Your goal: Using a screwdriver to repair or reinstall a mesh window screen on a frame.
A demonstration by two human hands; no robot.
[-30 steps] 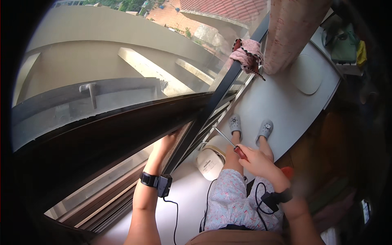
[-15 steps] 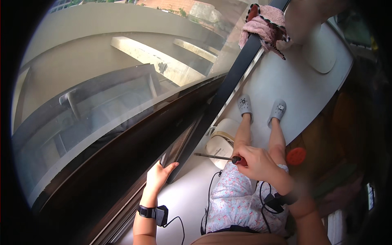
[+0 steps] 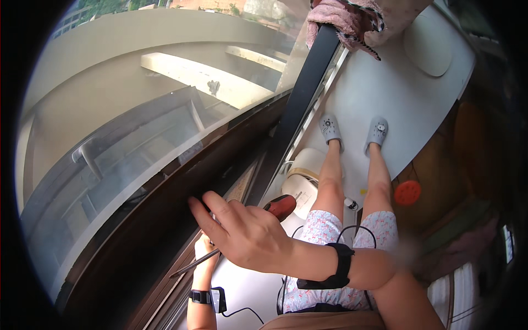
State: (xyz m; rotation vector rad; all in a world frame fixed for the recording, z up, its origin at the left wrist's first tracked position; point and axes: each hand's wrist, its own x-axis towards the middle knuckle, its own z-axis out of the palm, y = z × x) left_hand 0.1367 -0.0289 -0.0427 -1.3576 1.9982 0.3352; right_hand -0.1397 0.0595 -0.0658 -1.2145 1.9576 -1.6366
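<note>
My right hand (image 3: 245,234) is shut on a screwdriver with a red and black handle (image 3: 280,205). Its metal shaft (image 3: 190,267) slants down to the left along the dark window frame (image 3: 165,220). The fingers of that hand reach onto the frame. My left hand (image 3: 204,254) is just below, mostly hidden behind the right hand, and lies by the shaft and the frame. I cannot tell its grip. Each wrist wears a black band.
A dark upright window post (image 3: 300,93) runs up to a pink cloth (image 3: 341,19). My feet in grey clogs (image 3: 330,127) stand on a white surface (image 3: 374,82). A white container (image 3: 305,179) sits beside my left leg, and a red round object (image 3: 407,193) lies to the right.
My right hand has swung left onto the window frame with the screwdriver, its shaft now pointing down-left. My left hand has slipped lower, behind the right hand.
</note>
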